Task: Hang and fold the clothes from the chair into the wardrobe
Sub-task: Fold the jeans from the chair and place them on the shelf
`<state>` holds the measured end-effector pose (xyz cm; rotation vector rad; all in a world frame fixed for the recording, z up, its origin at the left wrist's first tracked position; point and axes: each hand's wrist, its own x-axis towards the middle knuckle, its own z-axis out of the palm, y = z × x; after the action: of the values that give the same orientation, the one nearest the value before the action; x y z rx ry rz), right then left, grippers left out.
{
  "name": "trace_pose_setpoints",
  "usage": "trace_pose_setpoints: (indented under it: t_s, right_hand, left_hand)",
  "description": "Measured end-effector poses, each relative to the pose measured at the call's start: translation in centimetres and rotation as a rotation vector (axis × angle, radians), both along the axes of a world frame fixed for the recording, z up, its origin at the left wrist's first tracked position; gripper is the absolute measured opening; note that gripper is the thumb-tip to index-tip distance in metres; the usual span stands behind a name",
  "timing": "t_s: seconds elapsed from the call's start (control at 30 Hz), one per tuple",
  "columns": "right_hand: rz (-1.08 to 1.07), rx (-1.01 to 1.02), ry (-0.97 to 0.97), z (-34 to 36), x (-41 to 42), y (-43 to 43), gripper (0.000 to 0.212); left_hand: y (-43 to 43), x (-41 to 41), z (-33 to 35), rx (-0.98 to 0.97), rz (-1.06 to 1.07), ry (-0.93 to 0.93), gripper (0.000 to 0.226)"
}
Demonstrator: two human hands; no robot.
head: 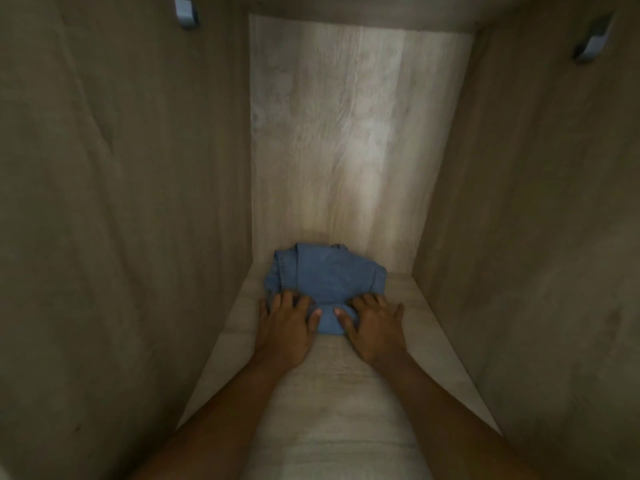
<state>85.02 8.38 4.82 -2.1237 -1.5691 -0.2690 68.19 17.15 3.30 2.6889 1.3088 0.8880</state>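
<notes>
Both hands flat, fingers spread: left hand (285,325) and right hand (372,323) press the folded jeans (325,278) at lower centre. They grip nothing (likely seating it against the wardrobe (353,133) back).

Pale wood wardrobe shelf (408,344); folded blue jeans (325,275) on it.

Pale wood-grain compartment, dim at the sides

The back panel (360,140) at twelve o'clock catches the light; side walls (121,202) at nine and three stay shadowed (each bearing a metal bracket (186,10) up high), the shelf floor (332,410) at six.
</notes>
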Motion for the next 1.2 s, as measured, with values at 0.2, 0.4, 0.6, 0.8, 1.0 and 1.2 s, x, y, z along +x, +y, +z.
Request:
trace_pose_setpoints:
  t_s: [0.2,0.4,0.6,0.8,1.0,1.2]
  right_hand:
    - [-0.007,-0.124,-0.049,0.2,-2.9,-3.9,0.056]
    - [0.008,-0.168,-0.046,1.0,-6.3,-11.5,0.059]
    - [0.088,-0.191,0.017,0.5,-9.6,-21.1,0.05]
    - [0.255,-0.097,0.075,0.8,-17.1,-28.7,0.044]
    - [0.57,-0.033,0.18,-0.1,-29.1,-31.2,0.042]
    - [0.861,-0.25,0.097,-3.2,-44.1,-31.5,0.048]
  left_hand:
    - [-4.9,-2.6,0.5,-0.179,0.039,0.171,0.069]
    - [-12.5,-6.9,1.7,-0.366,0.085,0.228,0.084]
    - [-23.6,-12.5,2.8,-0.307,0.154,0.097,0.076]
    - [-33.4,-19.7,3.6,-0.108,0.218,0.027,0.059]
    - [-39.1,-32.3,2.4,-0.23,0.528,0.043,0.069]
    - [-46.0,-47.9,-0.7,-0.398,0.847,0.049,0.068]
